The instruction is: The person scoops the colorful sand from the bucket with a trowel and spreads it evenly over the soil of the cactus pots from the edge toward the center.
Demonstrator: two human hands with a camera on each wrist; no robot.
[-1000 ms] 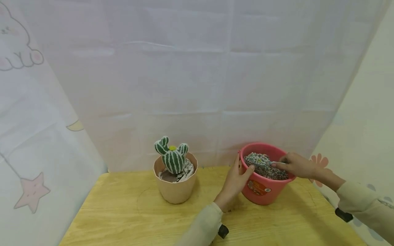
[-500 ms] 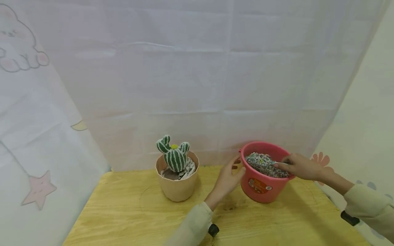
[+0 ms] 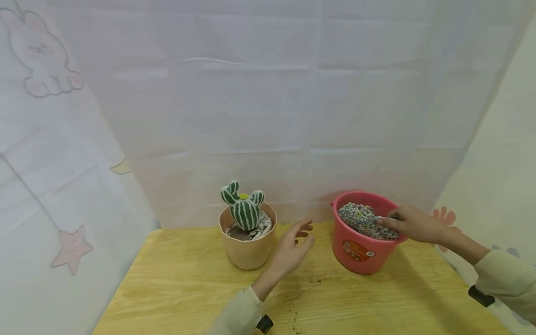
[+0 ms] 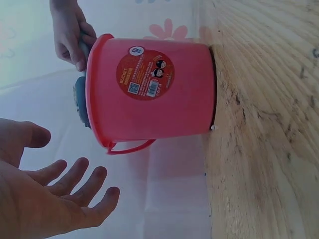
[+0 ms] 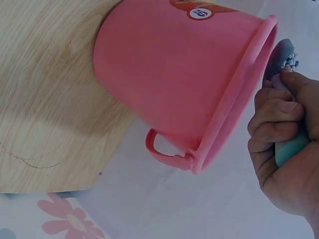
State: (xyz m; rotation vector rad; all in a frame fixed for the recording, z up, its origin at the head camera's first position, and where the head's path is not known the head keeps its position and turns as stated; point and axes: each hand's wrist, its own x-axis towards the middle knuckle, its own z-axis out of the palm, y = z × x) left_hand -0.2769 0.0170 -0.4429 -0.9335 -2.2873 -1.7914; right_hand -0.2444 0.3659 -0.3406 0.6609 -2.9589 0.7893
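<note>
My right hand (image 3: 412, 225) grips a garden trowel by its green handle (image 5: 291, 149), over the mouth of the pink bucket (image 3: 360, 260). The trowel's grey-blue blade (image 5: 278, 59) carries a heap of small pale pebbles (image 3: 358, 211), and darker mixed gravel (image 3: 381, 231) fills the bucket below it. My left hand (image 3: 291, 246) is in the air between bucket and pot, holding nothing, fingers spread and slightly bent. Just left of it stands a beige pot (image 3: 249, 253) with a green and white knitted cactus (image 3: 245, 215) in it. Crumpled white and black material (image 3: 264, 223) lies around the cactus base.
Both pot and bucket stand near the back edge of a wooden table (image 3: 188, 288). A pale cloth backdrop (image 3: 251, 107) rises right behind them. The bucket's handle (image 4: 132, 149) hangs down at its side. A few dark specks mark the tabletop.
My left hand has let go of the bucket rim and moved left toward the pot. The loaded trowel dipped lower into the gravel and now shows raised again in my right hand.
</note>
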